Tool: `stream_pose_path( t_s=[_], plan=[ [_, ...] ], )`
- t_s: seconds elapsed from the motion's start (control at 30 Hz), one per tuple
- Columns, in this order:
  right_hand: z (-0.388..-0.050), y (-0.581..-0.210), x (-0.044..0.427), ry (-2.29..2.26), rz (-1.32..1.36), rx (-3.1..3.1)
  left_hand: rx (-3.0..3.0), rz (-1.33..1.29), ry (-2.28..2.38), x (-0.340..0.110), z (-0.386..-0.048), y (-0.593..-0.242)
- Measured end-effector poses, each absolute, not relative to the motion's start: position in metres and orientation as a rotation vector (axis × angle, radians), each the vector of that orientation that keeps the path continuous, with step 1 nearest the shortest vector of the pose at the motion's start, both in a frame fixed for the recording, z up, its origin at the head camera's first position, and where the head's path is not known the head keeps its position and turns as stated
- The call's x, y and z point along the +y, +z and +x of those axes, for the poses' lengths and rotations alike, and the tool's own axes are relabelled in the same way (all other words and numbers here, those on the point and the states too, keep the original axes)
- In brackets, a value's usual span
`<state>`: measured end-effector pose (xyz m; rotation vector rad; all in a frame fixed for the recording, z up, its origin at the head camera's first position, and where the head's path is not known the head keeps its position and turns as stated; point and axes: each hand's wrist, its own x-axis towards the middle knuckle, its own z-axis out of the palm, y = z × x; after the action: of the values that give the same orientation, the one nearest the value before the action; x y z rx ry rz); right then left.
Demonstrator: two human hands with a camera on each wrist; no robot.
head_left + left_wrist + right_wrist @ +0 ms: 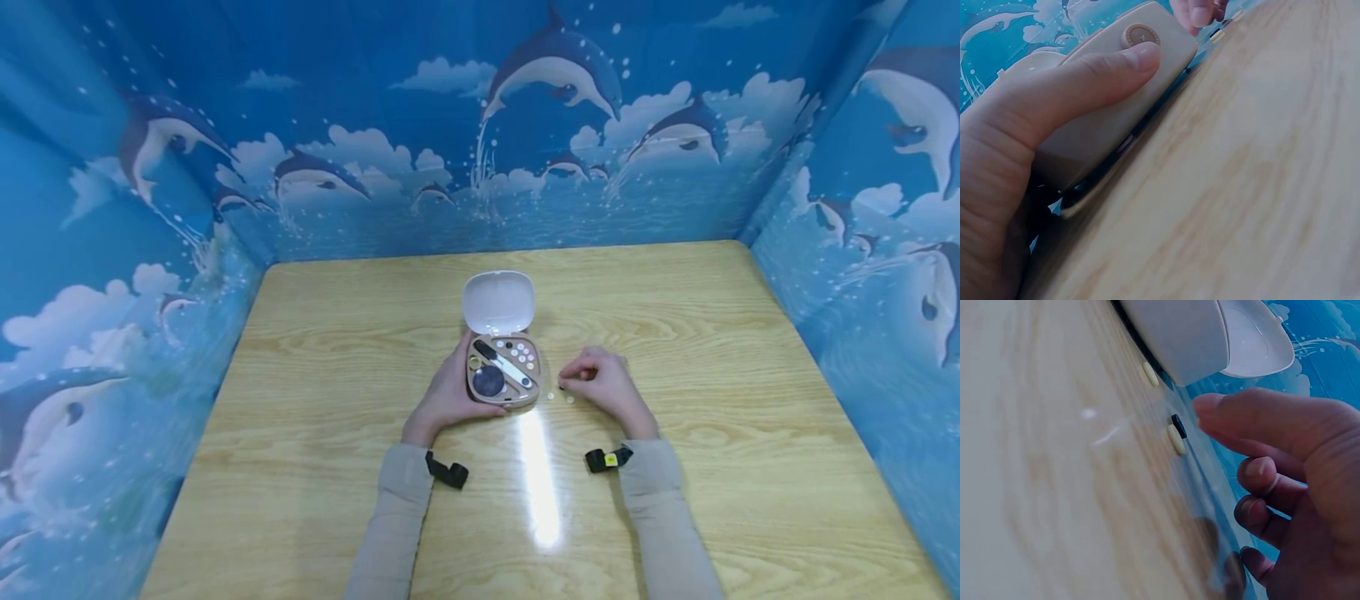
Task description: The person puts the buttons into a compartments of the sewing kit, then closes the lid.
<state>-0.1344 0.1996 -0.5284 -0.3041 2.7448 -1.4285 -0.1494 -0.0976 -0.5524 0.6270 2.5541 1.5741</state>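
Observation:
My left hand [448,390] grips a beige sewing box [471,398] by its left side, its thumb lying along the front next to a round knob [1142,37]. The white lid [498,302] stands open at the back. Inside are a black-and-white tool [510,367], a dark disc [488,381], a gold ring-shaped piece [475,362] and several small buttons [522,351]. Right of the box, my right hand [603,385] hovers with loosely bent fingers. Close by its fingertips a black button [1179,426] stands beside a cream button [1176,440]; another cream button [1150,374] lies nearer the box.
The wood-grain table [315,350] extends around the box on all sides. A blue curtain with dolphins [390,192] encloses its back and sides. A black strap camera sits on the left wrist [447,473] and another on the right wrist [607,459].

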Motion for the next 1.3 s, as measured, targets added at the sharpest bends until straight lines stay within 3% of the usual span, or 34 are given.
stream_pose_path(
  t_s=[0.87,1.3],
  plan=[
    [-0.129,-0.55,0.206,-1.527,-0.578,2.881,2.584,0.63,1.539,-0.098,-0.15,-0.552],
    [-0.13,-0.55,0.205,-1.579,-0.574,2.87,2.579,0.608,1.53,-0.099,-0.15,-0.552]
  ],
)
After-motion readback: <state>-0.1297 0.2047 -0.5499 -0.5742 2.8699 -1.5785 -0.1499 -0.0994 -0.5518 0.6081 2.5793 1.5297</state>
